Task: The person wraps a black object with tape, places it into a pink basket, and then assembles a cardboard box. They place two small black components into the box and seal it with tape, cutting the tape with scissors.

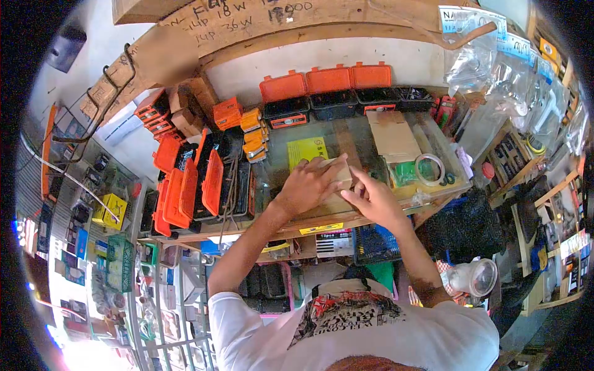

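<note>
Left fingers (pixel 322 174) grip a box (pixel 343 177) — right fingers (pixel 362 179) parted at its edge.

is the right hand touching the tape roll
Apart: the head view shows a plain gap between the right hand and the tape roll, with a green packet in it.

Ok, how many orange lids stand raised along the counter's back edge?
3: left lid, middle lid and right lid, in a row behind the black boxes. None seem hidden there.
</note>
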The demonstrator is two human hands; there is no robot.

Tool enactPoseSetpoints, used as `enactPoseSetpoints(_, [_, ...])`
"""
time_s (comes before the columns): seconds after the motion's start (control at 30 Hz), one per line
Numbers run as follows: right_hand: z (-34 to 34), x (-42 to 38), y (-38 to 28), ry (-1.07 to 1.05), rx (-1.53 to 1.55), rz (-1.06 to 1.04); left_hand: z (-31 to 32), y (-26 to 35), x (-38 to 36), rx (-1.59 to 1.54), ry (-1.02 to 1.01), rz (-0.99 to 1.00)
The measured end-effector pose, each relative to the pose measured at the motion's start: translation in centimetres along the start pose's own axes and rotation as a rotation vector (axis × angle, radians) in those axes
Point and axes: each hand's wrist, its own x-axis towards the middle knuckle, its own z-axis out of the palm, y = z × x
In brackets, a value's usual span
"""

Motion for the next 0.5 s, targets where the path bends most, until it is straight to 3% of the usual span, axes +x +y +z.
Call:
enactPoseSetpoints(0.07, [0.2, -0.3, -0.7, 0.070, 0.045, 0.045, -0.1, 0.1, -0.2, -0.076, -0.063, -0.060])
enactPoseSetpoints(0.17, [0.7, 0.2, 0.3, 0.070, 0.109, 0.020, -0.4, -0.3, -0.1, -0.021, -0.115, 0.052])
enactPoseSetpoints(0.5, [-0.4, 0.3, 0.0, -0.036, 0.087, 0.003, -0.7, 0.0, 0.4, -0.021, -0.103, 0.016])
